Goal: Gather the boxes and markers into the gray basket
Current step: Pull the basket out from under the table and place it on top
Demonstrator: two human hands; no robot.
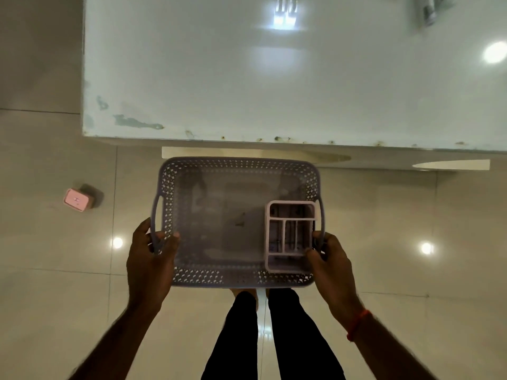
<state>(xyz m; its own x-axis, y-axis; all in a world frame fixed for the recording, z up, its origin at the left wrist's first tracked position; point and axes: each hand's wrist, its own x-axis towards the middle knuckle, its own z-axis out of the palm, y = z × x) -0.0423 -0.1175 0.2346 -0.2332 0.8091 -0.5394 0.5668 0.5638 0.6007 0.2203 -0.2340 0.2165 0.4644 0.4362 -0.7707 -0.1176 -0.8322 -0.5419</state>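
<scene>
Hidden: our feet sit under the gray basket (238, 161); only toes peek out at its near edge, blurred.
Cut off: a gray obj (430, 9) at the table's far right corner runs out of view; we can't tell what it is.
Hard to read: basket floor is hazy, w/ a dark smudge near the middle; stuff in the divided box's slots is too blurred to name.
Left hand (149, 259): we clasp the basket's left wall just below the left handle (154, 223), thumb over the rim, fingers outside.
Right hand (333, 264): we clasp the right wall at the right handle (321, 215); thumb lies by the divided box's rim, touching or not we can't tell.
Basket: held in the air over the floor (68, 270), just in front of the table (219, 78); rect, rounded corners, plastic, walls pierced w/ small cut-outs, loop handles on both short sides.
Divided box (290, 237): inside the basket, against its right wall, near corner; pale plastic, rect, split into one wide slot and several narrow ones.
Pink box (78, 199): on the floor, well left of the basket; small, rounded corners, closed.
Table: white, glossy top, chipped near edge.
Floor: beige glossy tiles, lamp glare.
Wrist: orange thread band (356, 325) on our right.
Legs (241, 338): black trousers.
</scene>
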